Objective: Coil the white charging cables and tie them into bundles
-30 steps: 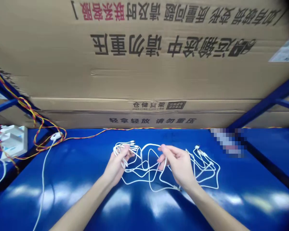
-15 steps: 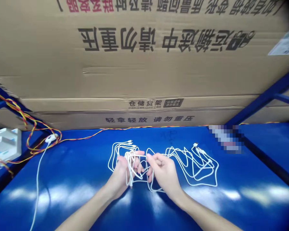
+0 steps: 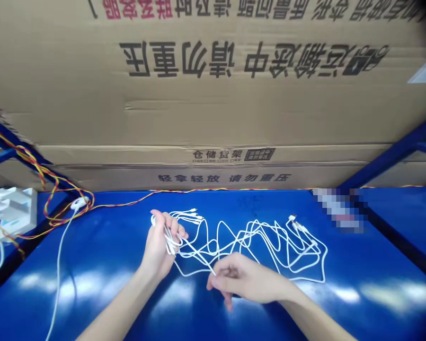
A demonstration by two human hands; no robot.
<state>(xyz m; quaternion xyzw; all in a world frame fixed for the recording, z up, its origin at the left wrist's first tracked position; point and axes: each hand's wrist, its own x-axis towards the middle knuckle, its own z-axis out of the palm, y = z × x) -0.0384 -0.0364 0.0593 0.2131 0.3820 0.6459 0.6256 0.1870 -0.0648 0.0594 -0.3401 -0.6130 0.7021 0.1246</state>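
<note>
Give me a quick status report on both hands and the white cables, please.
Left hand closed around gathered cable loops. Right hand pinching one cable strand. Other white cables lying tangled across the blue surface.

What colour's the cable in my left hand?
The cable is white, as the head view shows.

Thin white charging cables (image 3: 246,235) spread in a loose tangle of crossing loops over the blue surface (image 3: 128,237), with several strands bunched into a coil inside the left hand (image 3: 159,241). One strand slants from that coil to the right hand (image 3: 234,277), pinched at its fingertips. Slim metal-tipped plugs (image 3: 198,220) cluster just beyond the coil, and more white connectors (image 3: 300,228) sit together near the tangle's right end.
</note>
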